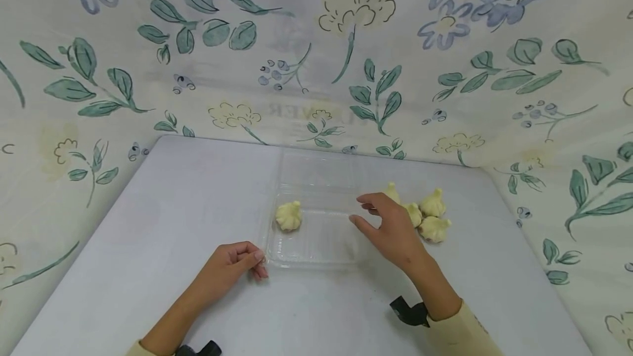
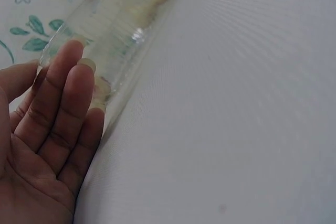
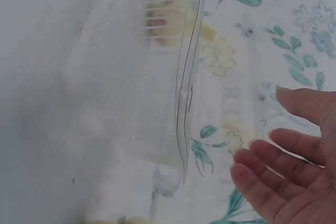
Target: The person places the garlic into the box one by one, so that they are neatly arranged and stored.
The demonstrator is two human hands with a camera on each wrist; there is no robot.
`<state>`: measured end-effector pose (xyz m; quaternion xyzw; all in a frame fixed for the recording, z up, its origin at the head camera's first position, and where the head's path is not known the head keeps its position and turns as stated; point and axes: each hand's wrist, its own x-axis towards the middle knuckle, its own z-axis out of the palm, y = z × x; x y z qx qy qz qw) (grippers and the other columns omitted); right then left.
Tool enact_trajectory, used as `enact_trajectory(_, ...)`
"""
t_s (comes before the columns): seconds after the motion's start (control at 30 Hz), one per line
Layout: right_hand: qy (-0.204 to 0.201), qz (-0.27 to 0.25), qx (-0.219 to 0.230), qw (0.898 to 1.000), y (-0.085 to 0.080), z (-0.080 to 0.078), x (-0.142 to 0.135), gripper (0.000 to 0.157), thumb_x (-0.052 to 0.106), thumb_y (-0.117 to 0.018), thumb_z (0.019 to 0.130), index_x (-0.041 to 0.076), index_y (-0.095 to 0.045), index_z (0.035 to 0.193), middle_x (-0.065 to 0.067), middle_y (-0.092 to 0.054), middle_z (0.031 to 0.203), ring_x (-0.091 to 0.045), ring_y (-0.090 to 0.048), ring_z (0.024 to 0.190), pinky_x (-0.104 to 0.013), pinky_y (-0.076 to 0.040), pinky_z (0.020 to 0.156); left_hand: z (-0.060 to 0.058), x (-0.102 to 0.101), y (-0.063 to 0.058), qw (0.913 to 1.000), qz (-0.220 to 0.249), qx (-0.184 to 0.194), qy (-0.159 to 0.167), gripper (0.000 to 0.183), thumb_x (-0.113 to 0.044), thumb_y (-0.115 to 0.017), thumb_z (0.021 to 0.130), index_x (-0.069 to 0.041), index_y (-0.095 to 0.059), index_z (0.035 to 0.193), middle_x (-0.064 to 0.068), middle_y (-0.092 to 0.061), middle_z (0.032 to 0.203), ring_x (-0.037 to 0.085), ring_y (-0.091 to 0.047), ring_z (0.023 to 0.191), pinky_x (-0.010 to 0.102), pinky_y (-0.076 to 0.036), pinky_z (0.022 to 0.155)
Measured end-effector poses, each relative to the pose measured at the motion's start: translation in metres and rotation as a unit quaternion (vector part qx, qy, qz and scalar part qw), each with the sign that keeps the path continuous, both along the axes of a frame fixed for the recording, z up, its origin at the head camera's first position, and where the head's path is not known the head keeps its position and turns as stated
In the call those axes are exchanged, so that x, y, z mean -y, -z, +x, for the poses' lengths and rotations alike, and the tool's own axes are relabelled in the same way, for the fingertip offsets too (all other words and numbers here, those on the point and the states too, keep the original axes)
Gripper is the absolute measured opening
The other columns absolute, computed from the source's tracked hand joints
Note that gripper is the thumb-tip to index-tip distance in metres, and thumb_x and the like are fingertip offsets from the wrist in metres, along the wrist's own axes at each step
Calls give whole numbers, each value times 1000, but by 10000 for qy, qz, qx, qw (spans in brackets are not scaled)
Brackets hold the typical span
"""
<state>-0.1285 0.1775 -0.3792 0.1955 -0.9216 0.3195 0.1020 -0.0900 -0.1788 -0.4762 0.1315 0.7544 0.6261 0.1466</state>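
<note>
A clear plastic container [image 1: 321, 240] with its lid folded back lies on the table. One garlic bulb [image 1: 289, 216] sits inside at its left side, and it shows blurred through the clear wall in the right wrist view. My left hand [image 1: 234, 262] pinches the container's near left corner between thumb and fingers; in the left wrist view the fingertips lie along the clear wall. Over the container's right edge hovers my right hand [image 1: 393, 229], thumb and fingers apart with nothing between them. Several more garlic bulbs [image 1: 435, 229] lie just beyond it, partly hidden by the hand.
The white table [image 1: 163, 218] reaches back to a hanging cloth [image 1: 306, 32] printed with flowers and leaves. The open lid [image 1: 318, 172] lies toward the table's back edge. Black wrist straps [image 1: 410, 312] sit at both sleeves.
</note>
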Motion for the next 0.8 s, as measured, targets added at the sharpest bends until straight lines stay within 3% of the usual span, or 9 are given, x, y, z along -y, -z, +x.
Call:
enact_trajectory(0.4,344,-16,-372,9987,0,17,-34,39,10,-85,90,2,-68,124,-11,-72,119,-30,-69,108,-47,-57,92,0,-1,0,10000,71,-61,25,28,-24,-62,107,3,-70,99,9,-76,85,25,-75,81,31,-58,79)
enact_trajectory(0.6,568,101,-448,9973,7,23,-55,39,10,-84,90,1,-67,124,-12,-71,119,-33,-70,107,-52,-58,88,-1,-1,1,9999,67,-70,28,28,-24,-62,108,3,-70,100,9,-76,85,25,-74,81,31,-58,79)
enact_trajectory(0.8,690,130,-494,9963,17,27,-72,39,9,-83,91,-3,-66,124,-16,-71,119,-34,-71,107,-50,-58,87,-2,0,2,10000,46,-61,6,28,-24,-62,107,2,-70,99,8,-76,84,25,-74,81,30,-58,79)
